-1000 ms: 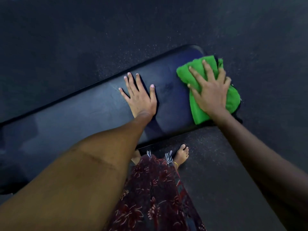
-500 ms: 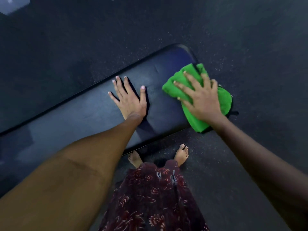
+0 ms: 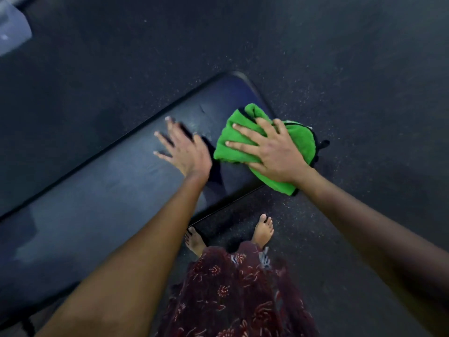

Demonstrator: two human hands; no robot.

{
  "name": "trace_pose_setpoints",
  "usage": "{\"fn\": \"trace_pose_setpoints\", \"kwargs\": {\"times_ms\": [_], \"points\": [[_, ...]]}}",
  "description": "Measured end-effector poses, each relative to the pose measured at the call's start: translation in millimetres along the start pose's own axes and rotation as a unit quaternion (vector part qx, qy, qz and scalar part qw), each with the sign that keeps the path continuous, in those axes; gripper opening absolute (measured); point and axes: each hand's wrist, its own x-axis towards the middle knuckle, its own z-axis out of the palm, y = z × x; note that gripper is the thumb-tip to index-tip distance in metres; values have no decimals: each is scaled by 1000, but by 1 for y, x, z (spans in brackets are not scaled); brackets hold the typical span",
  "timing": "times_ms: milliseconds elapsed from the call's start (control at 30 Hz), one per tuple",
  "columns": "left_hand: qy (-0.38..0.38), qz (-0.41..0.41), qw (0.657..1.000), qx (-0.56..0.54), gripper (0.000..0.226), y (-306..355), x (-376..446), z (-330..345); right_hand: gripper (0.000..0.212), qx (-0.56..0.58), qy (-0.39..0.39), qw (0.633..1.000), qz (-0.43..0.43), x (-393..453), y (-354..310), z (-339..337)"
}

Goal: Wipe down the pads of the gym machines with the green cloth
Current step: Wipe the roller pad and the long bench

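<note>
Dark speckled rubber floor (image 3: 340, 57) fills most of the frame. Long dark padded bench pad (image 3: 102, 188) runs diagonally from 8 o'clock up to its rounded end near centre, about 1 o'clock of the hands. Patterned maroon skirt (image 3: 238, 295) at 6 o'clock, two bare feet (image 3: 263, 231) on the floor just above it, close to the pad's near edge. Pale blurry object (image 3: 12, 30) at 10 o'clock corner, can't tell what it is. Green cloth (image 3: 301, 139), bunched, lies on the pad's right end, part of it hanging over the edge at 3 o'clock of the pad. Right hand (image 3: 272, 152) flat on top of the cloth, fingers spread, palm down, pressing not pinching. Left hand (image 3: 187, 152) flat on bare pad just at 9 o'clock of the cloth, not touching it, fingers spread, tips motion-blurred.
</note>
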Motion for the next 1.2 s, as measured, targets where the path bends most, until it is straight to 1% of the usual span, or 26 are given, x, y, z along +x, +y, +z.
{"fn": "trace_pose_setpoints", "kwargs": {"times_ms": [33,100,133,200,267,333,467,533,633,733,833,967,1067,1133,1200], "points": [[-9,31,999,-7,57,12,-8,6,56,19,12,999,34,0,6,-1],[-14,102,995,15,51,24,-21,16,53,64,19,994,92,8,10,-3],[-13,114,993,27,50,25,-22,19,52,74,21,991,108,15,10,-4],[-11,103,994,38,54,23,-21,22,50,86,19,986,140,31,13,-7],[-7,105,993,50,56,21,-21,20,49,108,14,975,193,51,18,-11],[-14,107,992,62,56,24,-21,21,49,117,5,967,227,75,24,-14],[-11,100,992,75,58,23,-22,23,49,187,-29,954,233,110,40,-23],[-10,99,992,76,59,23,-21,23,50,208,-28,950,230,106,40,-23],[-12,99,992,80,60,24,-23,22,52,199,-6,952,232,67,30,-16],[-8,99,992,73,59,26,-23,23,51,184,49,952,240,8,14,-5],[-2,99,992,73,60,26,-23,24,50,213,50,947,234,-11,14,-1],[-6,100,992,82,60,26,-23,24,51,254,-10,939,230,50,43,-11],[-2,101,991,86,65,27,-23,23,54,242,-64,942,222,106,53,-21],[-1,102,991,89,63,27,-22,23,54,206,-71,951,218,124,52,-23],[-3,100,991,85,59,26,-21,24,54,156,-49,964,210,117,45,-20]]}}
